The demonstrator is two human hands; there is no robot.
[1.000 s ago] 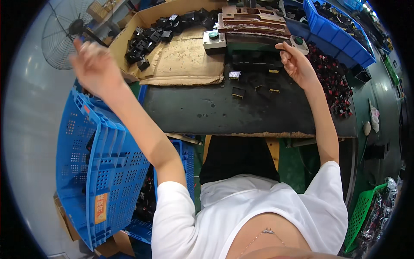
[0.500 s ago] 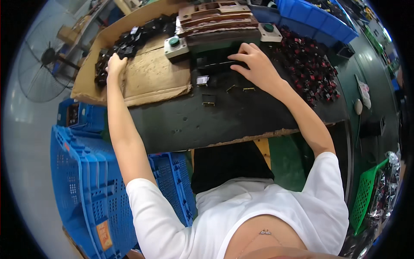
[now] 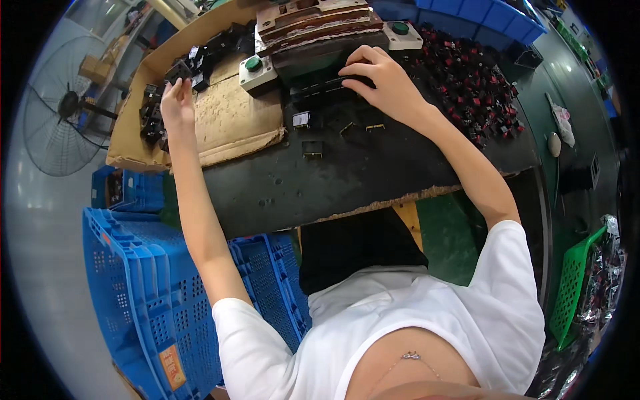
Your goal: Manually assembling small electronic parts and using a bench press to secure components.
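Over the cardboard tray (image 3: 240, 123) at the left, my left hand (image 3: 178, 110) pinches a small black plastic part (image 3: 177, 71) at its fingertips. More black parts (image 3: 217, 50) lie heaped in the tray. My right hand (image 3: 383, 80) rests by the dark slotted fixture (image 3: 320, 88) under a press-like block (image 3: 320, 30). Its thumb and forefinger are apart, and nothing shows between them. In front of the fixture are several small pieces, among them a black piece with a pale face (image 3: 301, 120), a black square piece (image 3: 312, 149) and a brass-coloured strip (image 3: 375, 127).
Green-button boxes stand left (image 3: 257, 72) and right (image 3: 402, 35) of the press. A heap of black-and-red parts (image 3: 467, 87) covers the right of the bench (image 3: 360, 177). Blue crates (image 3: 153, 287) stand at the lower left, a fan (image 3: 67, 107) beyond, and a green basket (image 3: 577, 287) at the right.
My left hand has risen a little from the heap, and a black part now shows at its fingertips. My right hand stays by the fixture. The whole view has shifted slightly.
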